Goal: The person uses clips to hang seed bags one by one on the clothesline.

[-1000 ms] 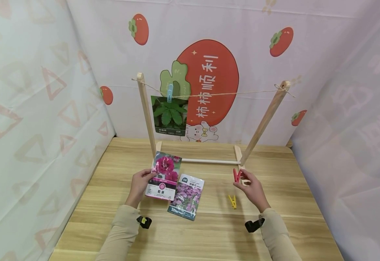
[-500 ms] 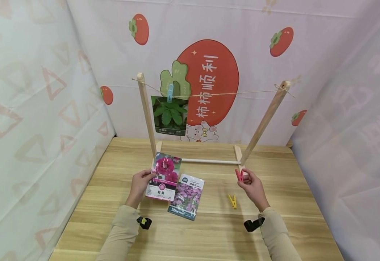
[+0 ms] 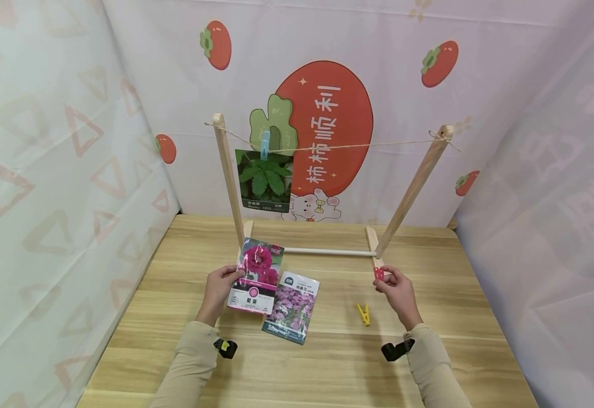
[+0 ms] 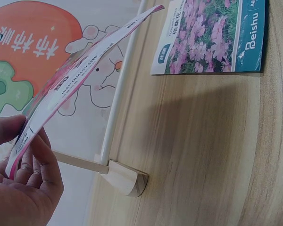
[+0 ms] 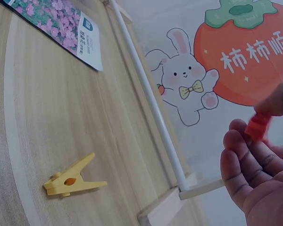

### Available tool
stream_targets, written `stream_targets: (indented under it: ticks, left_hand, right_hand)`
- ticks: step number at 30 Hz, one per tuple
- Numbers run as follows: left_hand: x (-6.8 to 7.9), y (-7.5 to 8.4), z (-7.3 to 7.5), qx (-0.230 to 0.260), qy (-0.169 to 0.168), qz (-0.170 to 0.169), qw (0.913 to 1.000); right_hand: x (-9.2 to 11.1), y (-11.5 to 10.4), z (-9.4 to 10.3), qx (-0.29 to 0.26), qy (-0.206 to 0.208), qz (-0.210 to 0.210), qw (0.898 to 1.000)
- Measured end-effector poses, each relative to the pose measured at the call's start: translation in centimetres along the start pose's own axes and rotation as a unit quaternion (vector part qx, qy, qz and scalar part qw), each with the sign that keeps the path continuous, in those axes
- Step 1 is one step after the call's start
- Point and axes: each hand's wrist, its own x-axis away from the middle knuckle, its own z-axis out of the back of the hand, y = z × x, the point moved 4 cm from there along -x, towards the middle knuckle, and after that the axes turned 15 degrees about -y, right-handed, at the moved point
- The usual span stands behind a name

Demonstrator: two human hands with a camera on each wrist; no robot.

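My left hand point(image 3: 220, 292) pinches the left edge of a seed packet point(image 3: 256, 277) with a magenta flower on it. In the left wrist view this packet is tilted and raised off the table. On the right, my right hand point(image 3: 397, 292) pinches a red clothespin point(image 3: 379, 273) between thumb and fingers, also seen as a small red clothespin point(image 5: 258, 126) in the right wrist view. A second seed packet point(image 3: 293, 309) with pink flowers lies on the table, partly overlapped by the held one in the head view. Below the right hand, a yellow clothespin point(image 5: 73, 180) lies on the wood.
Behind the hands stands a wooden frame point(image 3: 413, 192) with a string point(image 3: 347, 147) tied between its posts. A light blue clothespin point(image 3: 265, 145) holds a green-leaf packet point(image 3: 264, 181) on the string's left part. A white rod point(image 3: 329, 253) joins the frame's feet.
My right hand has shifted slightly right and turned the red clothespin, whose V shape showed before and which now looks compact. The left hand and its packet have stayed nearly still.
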Motion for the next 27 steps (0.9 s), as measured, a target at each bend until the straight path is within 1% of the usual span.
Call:
stream_targets:
  ticks: [4, 6, 13, 21, 27]
  left_hand:
    - [0.0, 0.0, 0.0, 0.004, 0.001, -0.001, 1.0000]
    - [0.1, 0.1, 0.0, 0.005, 0.002, -0.002, 1.0000]
    - [0.2, 0.3, -0.2, 0.013, 0.001, -0.007, 0.9999]
    - [0.3, 0.7, -0.4, 0.006, 0.009, -0.010, 0.9999]
    - [0.7, 1.6, -0.7, 0.023, 0.003, -0.035, 0.9991]
  right_hand:
    - [0.1, 0.0, 0.2, 0.008, 0.004, -0.003, 1.000]
    - [0.0, 0.0, 0.3, 0.002, 0.007, -0.002, 1.000]
    - [0.0, -0.3, 0.2, -0.046, 0.010, 0.000, 0.999]
    - [0.2, -1.2, 0.0, -0.083, -0.012, 0.023, 0.996]
    - [0.1, -1.9, -0.2, -0.096, -0.015, 0.030, 0.995]
